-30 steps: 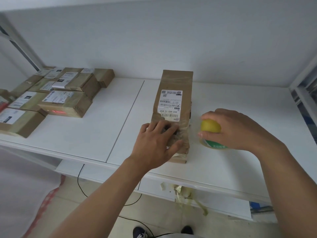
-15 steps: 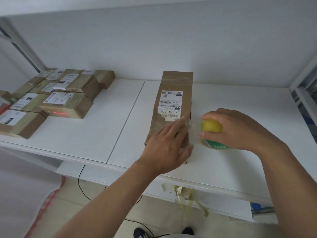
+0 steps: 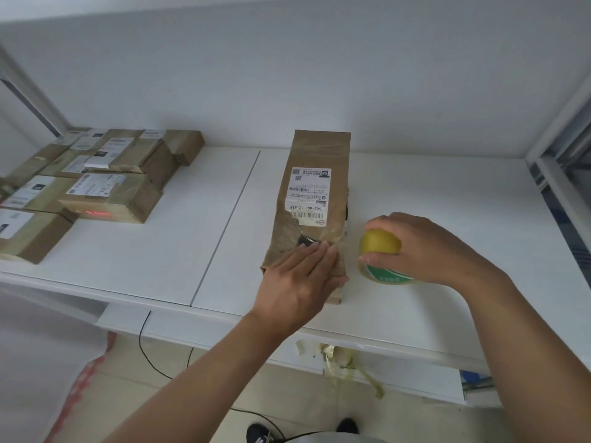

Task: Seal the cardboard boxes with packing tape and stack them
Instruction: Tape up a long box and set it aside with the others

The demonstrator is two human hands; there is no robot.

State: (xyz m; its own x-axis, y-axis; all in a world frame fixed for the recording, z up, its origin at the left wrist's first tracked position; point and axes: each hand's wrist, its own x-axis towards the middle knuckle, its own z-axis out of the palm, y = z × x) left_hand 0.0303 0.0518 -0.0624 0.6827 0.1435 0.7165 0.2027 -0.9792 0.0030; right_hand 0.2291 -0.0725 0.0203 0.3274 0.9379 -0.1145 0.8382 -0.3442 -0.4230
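Flat-handed is how the left hand (image 3: 299, 278) sits right now, fingers straight and together, pressing down on the near end of the long cardboard box (image 3: 311, 199) in the middle of the frame, while the right hand (image 3: 419, 247) just to the right of it has its fingers curled over the roll of packing tape (image 3: 382, 260) standing on the white table (image 3: 192, 219). Progress-wise, I'd say a decent chunk is done: upper left of the frame has a stack of boxes (image 3: 105, 174) already labelled and piled up. The centre box looks shiny with tape but its near end is torn and rumpled, so it probably needs more tape, then stacking. Compared with half a second ago, the left hand has slid down toward the box's near end and flattened out; the right hand and roll haven't budged.
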